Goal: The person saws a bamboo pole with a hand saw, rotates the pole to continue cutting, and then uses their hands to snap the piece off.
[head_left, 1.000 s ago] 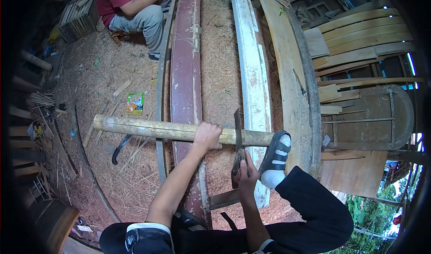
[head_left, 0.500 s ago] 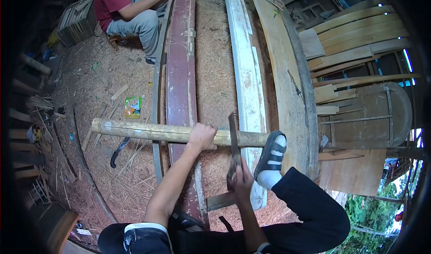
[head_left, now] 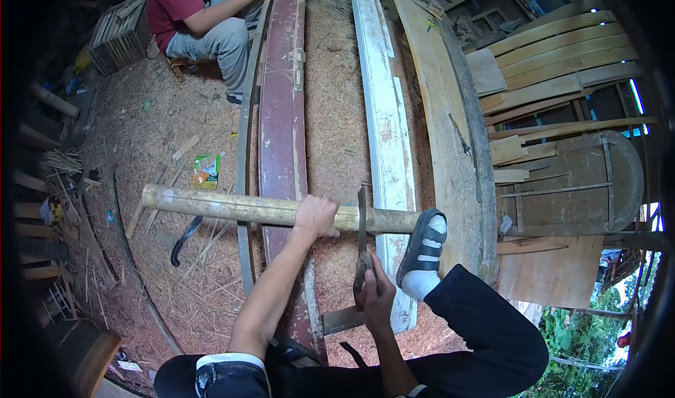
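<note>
A thick bamboo pole (head_left: 218,205) lies crosswise over the maroon beam and the white board. My left hand (head_left: 316,215) is closed around it from above, near its middle. In my right hand (head_left: 377,292) is the handle of a hand saw (head_left: 362,222), whose narrow blade crosses the bamboo right of my left hand, close to a node. My sandaled foot (head_left: 423,250) presses on the bamboo's right end. Below the saw handle, a short wooden crosspiece (head_left: 342,321) spans between the beam and the board.
The maroon beam (head_left: 281,138) and white board (head_left: 389,131) run away from me over wood shavings. A dark-handled knife (head_left: 184,242) and a green packet (head_left: 207,171) lie on the left. Another person (head_left: 204,25) sits at the far left. Planks (head_left: 562,53) stack at right.
My right hand has drawn the saw slightly back toward my body. My left hand and foot stay on the bamboo.
</note>
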### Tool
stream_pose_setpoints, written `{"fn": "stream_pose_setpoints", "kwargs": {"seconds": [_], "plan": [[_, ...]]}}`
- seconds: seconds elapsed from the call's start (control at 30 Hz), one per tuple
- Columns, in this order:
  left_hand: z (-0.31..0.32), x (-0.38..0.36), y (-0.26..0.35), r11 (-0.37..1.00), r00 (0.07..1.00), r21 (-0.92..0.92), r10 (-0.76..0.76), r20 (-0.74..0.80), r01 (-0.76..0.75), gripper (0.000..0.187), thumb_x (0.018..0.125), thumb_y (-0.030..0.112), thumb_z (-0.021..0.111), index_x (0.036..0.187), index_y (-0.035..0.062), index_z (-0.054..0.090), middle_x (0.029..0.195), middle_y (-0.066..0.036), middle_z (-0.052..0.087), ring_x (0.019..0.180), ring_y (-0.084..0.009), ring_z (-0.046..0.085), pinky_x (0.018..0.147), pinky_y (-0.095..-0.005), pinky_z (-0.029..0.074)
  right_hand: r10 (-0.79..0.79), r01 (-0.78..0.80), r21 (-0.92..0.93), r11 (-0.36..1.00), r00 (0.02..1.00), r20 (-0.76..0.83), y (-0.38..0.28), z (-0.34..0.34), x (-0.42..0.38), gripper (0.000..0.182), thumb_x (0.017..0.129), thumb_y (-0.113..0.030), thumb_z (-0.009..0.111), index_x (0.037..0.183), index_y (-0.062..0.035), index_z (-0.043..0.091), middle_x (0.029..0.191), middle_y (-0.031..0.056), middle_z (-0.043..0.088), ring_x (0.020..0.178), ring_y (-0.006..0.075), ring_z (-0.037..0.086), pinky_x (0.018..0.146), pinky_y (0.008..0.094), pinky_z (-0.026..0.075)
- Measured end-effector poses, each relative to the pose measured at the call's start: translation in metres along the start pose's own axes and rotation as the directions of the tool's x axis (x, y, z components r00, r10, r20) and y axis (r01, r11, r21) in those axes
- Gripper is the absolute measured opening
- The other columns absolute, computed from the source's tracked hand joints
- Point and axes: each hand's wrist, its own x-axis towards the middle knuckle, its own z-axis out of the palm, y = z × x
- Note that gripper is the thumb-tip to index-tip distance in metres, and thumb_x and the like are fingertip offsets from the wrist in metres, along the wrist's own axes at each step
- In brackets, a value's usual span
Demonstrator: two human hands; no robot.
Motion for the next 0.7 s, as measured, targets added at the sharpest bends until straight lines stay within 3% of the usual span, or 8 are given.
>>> {"fn": "stream_pose_setpoints", "kwargs": {"seconds": [0.07, 0.23, 0.3, 0.37, 0.43, 0.53, 0.63, 0.7], "plan": [[0.01, -0.004, 0.008, 1.0, 0.998, -0.019, 0.019, 0.059, -0.017, 0.064, 0.058, 0.048, 0.086, 0.104, 0.0083, 0.067, 0.08, -0.013, 0.071, 0.077, -0.0307, 0.071, 0.07, -0.0426, 0.056, 0.026, -0.025, 0.018, 1.0, 0.999, -0.033, 0.002, -0.006, -0.006, 0.044, 0.103, -0.02, 0.051, 0.141, 0.0016, 0.05, 0.075, -0.0049, 0.052, 0.057, 0.002, 0.043, 0.049, 0.0198, 0.035], [0.002, -0.007, 0.009, 1.0, 1.0, 0.016, 0.004, -0.016, -0.004, 0.063, 0.06, 0.049, 0.084, 0.105, 0.0084, 0.067, 0.079, -0.013, 0.071, 0.076, -0.0298, 0.071, 0.068, -0.0418, 0.056, 0.007, -0.007, 0.047, 0.999, 1.0, -0.013, 0.001, -0.026, -0.022, 0.045, 0.103, -0.019, 0.052, 0.143, 0.0009, 0.048, 0.073, -0.0058, 0.05, 0.056, 0.0012, 0.043, 0.049, 0.0198, 0.034], [0.004, -0.007, 0.01, 1.0, 0.999, 0.011, 0.018, -0.044, -0.018, 0.063, 0.059, 0.049, 0.084, 0.104, 0.0083, 0.067, 0.08, -0.013, 0.071, 0.076, -0.0297, 0.071, 0.068, -0.0416, 0.056, -0.027, 0.028, 0.04, 0.999, 0.999, -0.022, 0.005, -0.018, 0.015, 0.045, 0.103, -0.019, 0.052, 0.143, 0.0012, 0.048, 0.073, -0.0054, 0.051, 0.053, 0.0009, 0.04, 0.048, 0.02, 0.033], [0.008, -0.013, 0.008, 1.0, 0.998, 0.009, 0.027, -0.061, -0.027, 0.063, 0.059, 0.049, 0.084, 0.104, 0.0083, 0.067, 0.08, -0.014, 0.071, 0.076, -0.0296, 0.071, 0.068, -0.0414, 0.056, 0.054, -0.059, 0.333, 0.941, 0.998, 0.024, -0.002, -0.002, 0.041, 0.043, 0.103, -0.018, 0.051, 0.142, 0.0014, 0.049, 0.078, -0.004, 0.055, 0.054, 0.0, 0.038, 0.048, 0.0193, 0.033], [0.001, -0.007, 0.006, 0.999, 0.999, 0.007, 0.044, -0.016, -0.044, 0.062, 0.059, 0.049, 0.085, 0.102, 0.0079, 0.067, 0.08, -0.013, 0.072, 0.076, -0.0303, 0.071, 0.069, -0.0422, 0.056, 0.038, -0.037, 0.311, 0.95, 0.999, 0.001, -0.004, 0.001, 0.032, 0.042, 0.103, -0.017, 0.051, 0.142, 0.0005, 0.05, 0.076, -0.0049, 0.053, 0.052, 0.0002, 0.036, 0.048, 0.0194, 0.032], [0.001, -0.009, 0.008, 1.0, 0.999, 0.015, 0.028, -0.027, -0.027, 0.061, 0.058, 0.049, 0.085, 0.101, 0.0079, 0.068, 0.081, -0.013, 0.072, 0.077, -0.0306, 0.072, 0.069, -0.0423, 0.057, -0.03, 0.032, 0.093, 0.995, 0.999, -0.032, 0.0, -0.015, -0.003, 0.042, 0.104, -0.02, 0.052, 0.14, 0.0005, 0.051, 0.068, -0.0065, 0.045, 0.048, 0.0017, 0.034, 0.043, 0.0211, 0.03], [0.001, -0.011, 0.011, 1.0, 1.0, -0.027, 0.013, -0.016, -0.013, 0.061, 0.059, 0.049, 0.085, 0.1, 0.0069, 0.067, 0.082, -0.014, 0.072, 0.077, -0.0307, 0.072, 0.07, -0.0427, 0.057, -0.031, 0.034, 0.139, 0.99, 0.999, -0.024, -0.022, 0.012, 0.047, 0.043, 0.103, -0.02, 0.053, 0.141, 0.0007, 0.051, 0.072, -0.0045, 0.052, 0.05, 0.0013, 0.036, 0.042, 0.0203, 0.03], [0.004, -0.012, 0.009, 0.999, 0.999, -0.007, 0.044, -0.013, -0.044, 0.06, 0.06, 0.049, 0.085, 0.1, 0.0067, 0.067, 0.082, -0.013, 0.072, 0.077, -0.0305, 0.072, 0.07, -0.0424, 0.057, -0.021, 0.026, 0.113, 0.993, 0.999, -0.044, -0.001, 0.014, 0.067, 0.043, 0.103, -0.02, 0.053, 0.141, 0.0005, 0.05, 0.072, -0.0046, 0.053, 0.05, 0.0011, 0.038, 0.042, 0.0198, 0.031]]}}
